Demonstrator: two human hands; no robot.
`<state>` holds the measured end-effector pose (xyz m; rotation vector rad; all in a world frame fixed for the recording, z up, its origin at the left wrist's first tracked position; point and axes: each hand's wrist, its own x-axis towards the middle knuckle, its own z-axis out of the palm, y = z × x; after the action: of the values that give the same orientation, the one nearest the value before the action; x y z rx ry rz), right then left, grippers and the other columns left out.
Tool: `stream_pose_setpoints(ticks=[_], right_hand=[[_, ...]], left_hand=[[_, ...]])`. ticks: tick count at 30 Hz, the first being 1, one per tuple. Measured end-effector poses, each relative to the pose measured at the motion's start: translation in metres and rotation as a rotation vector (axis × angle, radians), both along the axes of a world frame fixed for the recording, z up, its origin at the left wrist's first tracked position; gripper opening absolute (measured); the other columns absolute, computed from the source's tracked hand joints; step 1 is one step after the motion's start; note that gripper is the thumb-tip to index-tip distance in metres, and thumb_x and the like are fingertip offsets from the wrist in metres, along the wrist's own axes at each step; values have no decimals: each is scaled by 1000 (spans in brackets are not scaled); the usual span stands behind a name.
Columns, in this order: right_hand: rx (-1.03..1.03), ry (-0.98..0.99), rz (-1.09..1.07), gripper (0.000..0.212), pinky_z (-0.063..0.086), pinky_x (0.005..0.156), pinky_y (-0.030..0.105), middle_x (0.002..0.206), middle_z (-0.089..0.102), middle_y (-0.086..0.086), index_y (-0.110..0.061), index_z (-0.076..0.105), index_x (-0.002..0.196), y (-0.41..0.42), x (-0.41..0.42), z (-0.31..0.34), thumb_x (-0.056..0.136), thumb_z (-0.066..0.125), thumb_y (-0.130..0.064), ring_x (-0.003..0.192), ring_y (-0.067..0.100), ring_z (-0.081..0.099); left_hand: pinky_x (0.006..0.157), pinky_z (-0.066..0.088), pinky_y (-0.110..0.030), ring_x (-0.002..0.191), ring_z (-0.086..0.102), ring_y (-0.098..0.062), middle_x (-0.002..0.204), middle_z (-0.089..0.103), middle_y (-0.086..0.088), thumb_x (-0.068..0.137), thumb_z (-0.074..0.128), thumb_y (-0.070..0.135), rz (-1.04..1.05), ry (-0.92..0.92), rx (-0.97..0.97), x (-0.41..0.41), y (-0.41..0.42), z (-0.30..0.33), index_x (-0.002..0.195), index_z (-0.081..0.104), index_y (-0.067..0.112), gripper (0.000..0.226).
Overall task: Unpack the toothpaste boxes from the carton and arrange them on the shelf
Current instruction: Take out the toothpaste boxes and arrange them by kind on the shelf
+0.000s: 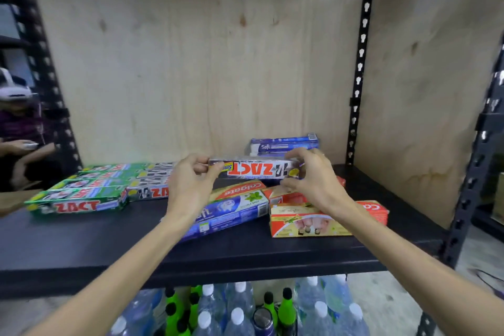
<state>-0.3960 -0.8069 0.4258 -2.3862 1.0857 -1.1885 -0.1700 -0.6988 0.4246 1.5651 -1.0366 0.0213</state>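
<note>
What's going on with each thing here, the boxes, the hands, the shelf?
Silver-black Zact toothpaste box: held off the shelf, level, print upside down.
Left hand: fingers pinch the box's left end.
Right hand: fingers pinch its right end.
Green Zact boxes: lying flat in a neat row, left.
Blue Safi box: lying flat, askew.
Red Colgate boxes: lying loose, unsorted.
Black metal shelf: partly filled.

Soft, even indoor light falls from above, brightening the pale plywood back panel [191,63] with no glare. Wide-angle distortion bows the shelf posts at three and nine o'clock; bottles [240,311] at six o'clock look blurred and dimmer.
</note>
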Motion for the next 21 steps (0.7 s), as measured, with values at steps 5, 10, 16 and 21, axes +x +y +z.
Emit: stream_pose_setpoints(ticks=[5,10,16,21], right_hand=[[-25,130,95,54,46,81,29,101,55,-3,-31,62,115,37,43,-5,68,88,-38,95,16,54],[-57,204,184,55,41,95,26,116,52,-2,-26,59,130,63,70,-3,81,78,-41,107,13,51],[-45,232,170,41,47,94,29,124,62,4,-19,56,132,71,86,0,94,64,-34,110,16,57],[0,192,130,43,48,92,27,127,65,1,-19,57,134,65,85,-3,96,59,-40,113,15,59]], left_hand=[[82,52,-39,84,62,-8,88,66,13,87,70,48,85,-91,19,42,67,-20,95,66,26,24],[75,44,-21,94,61,-2,97,66,14,91,63,52,41,-29,39,67,105,-27,101,58,24,30],[71,42,-14,90,60,6,95,66,17,89,56,62,-49,57,134,84,114,-26,107,58,30,37],[74,42,-12,94,59,7,101,67,17,94,58,49,-107,35,198,93,108,-38,125,58,31,35]])
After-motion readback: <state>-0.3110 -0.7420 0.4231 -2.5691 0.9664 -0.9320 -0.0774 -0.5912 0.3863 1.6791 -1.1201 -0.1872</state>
